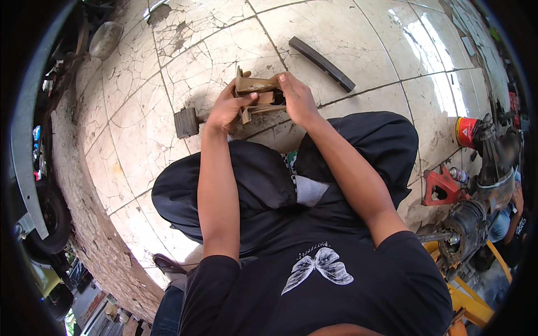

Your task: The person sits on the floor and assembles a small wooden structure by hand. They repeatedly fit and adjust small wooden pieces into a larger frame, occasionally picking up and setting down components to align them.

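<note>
Between my two hands, above the tiled floor, is a brown, worn metal part (259,85) that looks like a brake shoe, with two long flanges and a gap between them. My left hand (228,107) grips its left end, the thumb laid over a flat piece inside the gap. My right hand (298,101) holds the other end, thumb pointing up along the upper flange. Just left of my left hand lies a hammer with a blocky dark head (186,122); its handle is mostly hidden. A dark, slightly curved strip (321,64) rests on the floor beyond my right hand.
I sit cross-legged on cracked tiles (207,50). At the right stand a red can (466,131), a red stand (443,187) and a greasy axle assembly (465,224), with another person's arm (518,204) behind. A rough concrete edge (84,196) runs along the left.
</note>
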{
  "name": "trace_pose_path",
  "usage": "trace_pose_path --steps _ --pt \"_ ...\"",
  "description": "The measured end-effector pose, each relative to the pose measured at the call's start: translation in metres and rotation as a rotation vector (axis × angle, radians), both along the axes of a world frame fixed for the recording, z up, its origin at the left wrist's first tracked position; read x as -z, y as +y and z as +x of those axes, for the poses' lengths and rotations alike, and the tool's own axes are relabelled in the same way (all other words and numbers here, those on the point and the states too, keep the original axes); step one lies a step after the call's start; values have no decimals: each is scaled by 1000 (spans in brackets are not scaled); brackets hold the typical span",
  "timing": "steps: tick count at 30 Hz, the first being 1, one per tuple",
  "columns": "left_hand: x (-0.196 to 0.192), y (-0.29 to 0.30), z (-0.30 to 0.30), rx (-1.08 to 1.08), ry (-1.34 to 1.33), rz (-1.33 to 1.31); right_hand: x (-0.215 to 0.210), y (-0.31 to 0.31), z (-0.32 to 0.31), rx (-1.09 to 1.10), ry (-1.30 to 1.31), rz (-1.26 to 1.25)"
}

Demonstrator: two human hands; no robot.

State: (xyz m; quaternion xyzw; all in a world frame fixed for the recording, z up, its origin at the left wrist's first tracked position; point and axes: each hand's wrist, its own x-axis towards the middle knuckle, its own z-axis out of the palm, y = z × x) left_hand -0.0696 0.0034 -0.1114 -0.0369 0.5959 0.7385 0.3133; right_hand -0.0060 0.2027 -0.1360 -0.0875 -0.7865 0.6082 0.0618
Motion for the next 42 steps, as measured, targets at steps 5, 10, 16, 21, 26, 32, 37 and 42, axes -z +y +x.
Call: trace_pose_path --steps 5,10,16,21,26,32,37,42 --pt "3 17 -4 32 -3 -364 1 -3 1 1 24 3" --pt "10 3 2 -14 18 -37 -6 -1 2 -5 -19 34" --pt "-2 3 1 35 -12 -90 -10 0 3 -8 -52 13" --pt "1 13 -4 95 -41 -341 -8 -2 2 3 -30 17" --pt "-1 -3 3 17 -44 42 -3 0 0 3 -21 14" --pt "7 8 0 -6 3 -198 -6 -2 0 -6 -51 -9" --pt "14 13 -4 -14 34 -304 -6 -1 -1 6 -24 6" --pt "6 9 5 -69 -35 -28 -6 6 -3 215 105 147"
